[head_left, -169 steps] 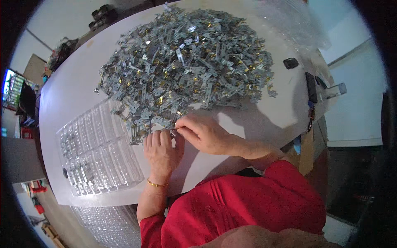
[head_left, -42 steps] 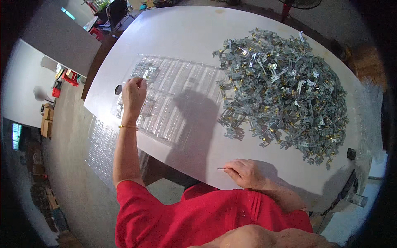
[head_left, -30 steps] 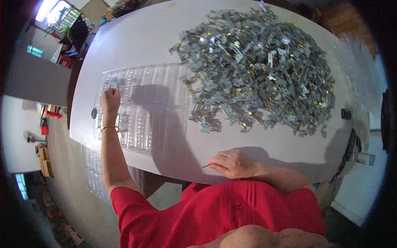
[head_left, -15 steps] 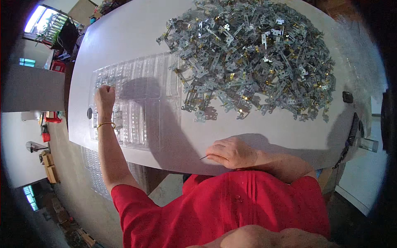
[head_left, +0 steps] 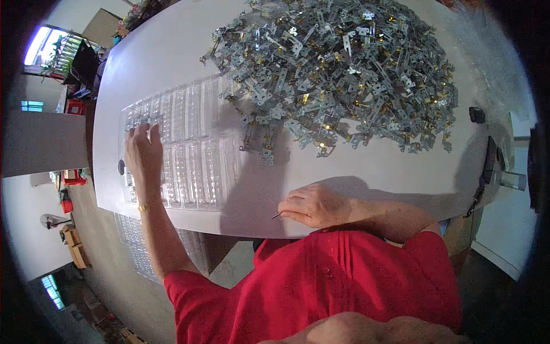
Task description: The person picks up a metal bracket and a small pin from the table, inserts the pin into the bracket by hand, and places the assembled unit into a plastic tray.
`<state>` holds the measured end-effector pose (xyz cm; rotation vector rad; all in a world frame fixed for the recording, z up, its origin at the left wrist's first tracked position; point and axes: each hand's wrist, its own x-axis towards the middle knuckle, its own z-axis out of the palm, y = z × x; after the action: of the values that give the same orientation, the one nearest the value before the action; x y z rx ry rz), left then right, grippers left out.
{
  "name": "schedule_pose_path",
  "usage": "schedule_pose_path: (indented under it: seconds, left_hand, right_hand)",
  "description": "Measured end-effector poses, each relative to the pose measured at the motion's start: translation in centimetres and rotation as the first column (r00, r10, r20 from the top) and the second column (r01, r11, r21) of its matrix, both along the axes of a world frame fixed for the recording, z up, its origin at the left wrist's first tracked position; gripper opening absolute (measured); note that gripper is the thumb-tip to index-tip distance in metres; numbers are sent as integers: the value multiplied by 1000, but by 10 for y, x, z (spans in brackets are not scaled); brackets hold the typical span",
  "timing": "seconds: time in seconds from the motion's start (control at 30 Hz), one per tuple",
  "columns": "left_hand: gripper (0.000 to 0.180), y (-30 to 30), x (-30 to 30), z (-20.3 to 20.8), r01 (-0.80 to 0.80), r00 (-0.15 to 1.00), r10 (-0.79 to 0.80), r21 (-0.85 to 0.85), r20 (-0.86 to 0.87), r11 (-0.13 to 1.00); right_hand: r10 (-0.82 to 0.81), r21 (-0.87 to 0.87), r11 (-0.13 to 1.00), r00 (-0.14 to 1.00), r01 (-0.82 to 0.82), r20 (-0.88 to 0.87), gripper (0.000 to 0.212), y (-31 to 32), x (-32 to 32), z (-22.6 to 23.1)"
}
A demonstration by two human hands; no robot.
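Note:
My left hand (head_left: 144, 150) is over the left side of a clear plastic tray (head_left: 226, 172), its fingers spread and nothing visible between them. Small metal parts (head_left: 150, 114) lie in the tray's left rows, partly hidden by that hand. Close to the table's front edge, my right hand (head_left: 318, 206) rests closed, pinching a thin pointed metal rod (head_left: 276, 215) whose tip sticks out to the left. Beyond both hands rises a large heap of metal brackets (head_left: 344, 74), grey with some brass-coloured pieces.
The white table (head_left: 172, 40) carries the tray and heap. Below its left front edge are more clear trays (head_left: 137, 246). A small black object (head_left: 476, 114) lies at the right, near clear plastic sheeting (head_left: 487, 63). A round dark spot (head_left: 121, 167) shows beside the tray.
My left hand has gone from a closed fist to spread fingers over the tray. My right hand keeps the rod and has hardly moved. The whole view has shifted slightly.

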<state>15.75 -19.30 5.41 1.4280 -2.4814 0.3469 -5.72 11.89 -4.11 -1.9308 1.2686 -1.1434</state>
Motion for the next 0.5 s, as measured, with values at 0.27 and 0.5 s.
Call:
schedule_pose_path:
  seconds: [0.27,0.5]
  left_hand:
    - [10,151,-83,2,503,822,-420,146,-383,852]
    - [13,186,-119,-32,661,737,-538,273,-410,698]
  right_hand:
    - [55,21,998,997,-54,-47,14,8,-2,3]
    - [116,-82,990,993,-114,28,13,12,-1,4]
